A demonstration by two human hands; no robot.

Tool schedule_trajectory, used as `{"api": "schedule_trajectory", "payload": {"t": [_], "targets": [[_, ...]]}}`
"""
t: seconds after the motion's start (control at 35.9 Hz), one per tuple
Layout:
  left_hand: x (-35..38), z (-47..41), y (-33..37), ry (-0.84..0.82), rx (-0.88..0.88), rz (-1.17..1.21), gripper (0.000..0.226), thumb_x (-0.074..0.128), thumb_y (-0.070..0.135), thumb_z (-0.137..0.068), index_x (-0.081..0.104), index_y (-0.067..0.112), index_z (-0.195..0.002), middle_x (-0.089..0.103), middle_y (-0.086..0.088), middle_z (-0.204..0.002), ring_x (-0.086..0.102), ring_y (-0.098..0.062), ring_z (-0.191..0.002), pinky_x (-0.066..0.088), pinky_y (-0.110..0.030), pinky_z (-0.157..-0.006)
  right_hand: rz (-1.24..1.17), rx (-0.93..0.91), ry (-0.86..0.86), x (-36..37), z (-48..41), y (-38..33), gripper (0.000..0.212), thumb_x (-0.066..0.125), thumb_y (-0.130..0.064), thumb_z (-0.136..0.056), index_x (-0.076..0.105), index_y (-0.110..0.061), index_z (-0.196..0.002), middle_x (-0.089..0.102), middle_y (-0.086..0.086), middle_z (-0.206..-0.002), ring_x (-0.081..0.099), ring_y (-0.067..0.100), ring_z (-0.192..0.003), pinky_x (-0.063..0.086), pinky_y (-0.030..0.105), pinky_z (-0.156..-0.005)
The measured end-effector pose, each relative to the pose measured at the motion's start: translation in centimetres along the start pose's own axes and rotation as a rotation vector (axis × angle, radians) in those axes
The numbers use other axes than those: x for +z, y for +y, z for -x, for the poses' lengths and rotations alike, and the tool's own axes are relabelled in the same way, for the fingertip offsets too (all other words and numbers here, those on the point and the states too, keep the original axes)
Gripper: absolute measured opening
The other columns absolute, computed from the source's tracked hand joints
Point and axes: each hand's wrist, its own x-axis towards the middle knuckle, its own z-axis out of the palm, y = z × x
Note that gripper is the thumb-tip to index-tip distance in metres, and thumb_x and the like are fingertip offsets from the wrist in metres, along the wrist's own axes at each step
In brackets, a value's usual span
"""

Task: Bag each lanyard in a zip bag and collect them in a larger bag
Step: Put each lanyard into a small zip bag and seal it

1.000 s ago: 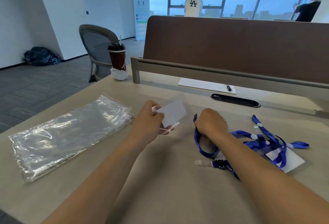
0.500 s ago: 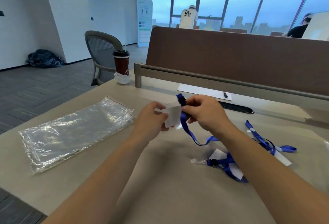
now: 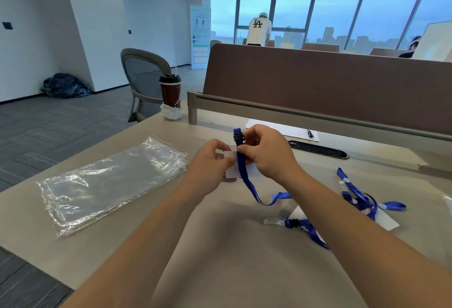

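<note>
My left hand (image 3: 210, 165) pinches a small zip bag with a white card (image 3: 232, 170) above the middle of the table. My right hand (image 3: 264, 153) grips a blue lanyard (image 3: 247, 180) near its black buckle, right against the bag's mouth; the strap hangs down to the table. A pile of other blue lanyards (image 3: 362, 200) with white cards lies at the right. A stack of clear zip bags (image 3: 105, 182) lies flat at the left.
A lidded coffee cup (image 3: 170, 92) stands at the table's far left corner. A brown divider panel (image 3: 318, 87) closes the back, with a white paper and pen (image 3: 288, 131) and a black cable slot (image 3: 318, 149) before it. A grey chair (image 3: 144, 75) stands beyond.
My right hand lifted the blue lanyard off the table and brought it up to the small bag held in my left hand. The camera view tilted upward.
</note>
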Motion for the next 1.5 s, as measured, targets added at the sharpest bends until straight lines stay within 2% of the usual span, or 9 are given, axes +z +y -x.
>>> {"api": "schedule_trajectory", "payload": {"t": [0.22,0.39,0.5,0.67,0.81,1.2,1.28,1.39,1.5], "targets": [[0.1,-0.2,-0.2,0.076,0.037,-0.074,0.029,0.07,0.016,-0.091,0.051,0.014,-0.112,0.064,-0.01,-0.1,0.065,-0.018,-0.079,0.051,-0.014,-0.047,-0.012,-0.018,0.052,0.9,0.6,0.5,0.008,0.069,-0.02,-0.09,0.064,-0.022,-0.084,0.063,-0.01,-0.08,0.06,0.008,-0.074,0.049,0.018,-0.066],[0.4,-0.5,-0.5,0.095,0.042,-0.064,0.03,0.072,0.016,-0.089,0.051,0.014,-0.109,0.067,-0.016,-0.103,0.07,-0.025,-0.084,0.06,-0.026,-0.058,-0.108,0.037,0.055,1.3,1.2,0.4,0.011,0.064,-0.018,-0.094,0.066,-0.023,-0.084,0.061,-0.016,-0.077,0.059,0.005,-0.073,0.043,0.01,-0.06],[0.5,-0.5,-0.5,0.148,0.08,-0.112,0.029,0.072,0.014,-0.088,0.053,0.011,-0.109,0.06,-0.007,-0.089,0.057,-0.013,-0.072,0.044,-0.008,-0.043,-0.142,0.069,0.09,1.5,1.3,0.5,0.012,0.062,-0.017,-0.095,0.068,-0.022,-0.085,0.063,-0.01,-0.079,0.061,0.008,-0.074,0.046,0.013,-0.063],[0.5,-0.5,-0.7,0.122,0.064,-0.082,0.033,0.073,0.019,-0.088,0.052,0.013,-0.112,0.063,-0.015,-0.102,0.061,-0.017,-0.075,0.043,-0.01,-0.043,-0.155,0.093,0.091,1.5,1.3,0.5,0.013,0.063,-0.017,-0.094,0.07,-0.021,-0.084,0.065,-0.008,-0.08,0.062,0.01,-0.074,0.049,0.018,-0.065],[0.6,-0.3,-0.9,0.131,0.093,-0.117,0.035,0.078,0.019,-0.084,0.053,0.01,-0.108,0.048,0.001,-0.075,0.044,-0.008,-0.059,0.037,-0.008,-0.042,-0.191,0.107,0.066,1.5,1.5,0.6,0.013,0.065,-0.016,-0.093,0.069,-0.022,-0.082,0.065,-0.01,-0.078,0.063,0.01,-0.075,0.048,0.016,-0.063],[0.3,-1.1,-0.8,0.262,0.015,-0.119,0.038,0.076,0.02,-0.085,0.051,0.018,-0.114,0.054,0.002,-0.112,0.051,-0.016,-0.104,0.043,-0.025,-0.079,0.053,0.031,0.135,1.8,2.0,2.1,0.011,0.065,-0.03,-0.093,0.06,-0.022,-0.086,0.06,-0.007,-0.081,0.057,0.011,-0.075,0.046,0.019,-0.065],[-0.6,-1.8,-0.1,0.324,-0.059,-0.035,0.04,0.077,0.021,-0.085,0.048,0.023,-0.114,0.052,0.003,-0.115,0.05,-0.016,-0.102,0.043,-0.023,-0.07,0.145,0.044,0.166,1.3,2.8,2.6,0.023,0.062,-0.041,-0.093,0.057,-0.021,-0.084,0.058,-0.004,-0.077,0.054,0.011,-0.071,0.041,0.02,-0.06],[-2.3,-2.4,0.9,0.378,-0.107,0.042,0.045,0.077,0.022,-0.085,0.052,0.021,-0.122,0.052,0.004,-0.112,0.051,-0.018,-0.101,0.047,-0.028,-0.073,0.055,0.173,-0.062,0.7,3.1,2.6,0.033,0.059,-0.055,-0.089,0.061,-0.023,-0.098,0.062,-0.01,-0.089,0.057,0.009,-0.08,0.043,0.022,-0.064],[-3.4,-2.9,1.9,0.383,-0.118,0.1,0.036,0.078,0.021,-0.084,0.053,0.024,-0.11,0.059,0.002,-0.117,0.057,-0.023,-0.108,0.055,-0.04,-0.09,0.056,0.156,-0.359,0.2,3.3,2.8,0.02,0.068,-0.038,-0.089,0.072,-0.024,-0.102,0.071,-0.008,-0.096,0.064,0.01,-0.09,0.051,0.026,-0.081]]}}
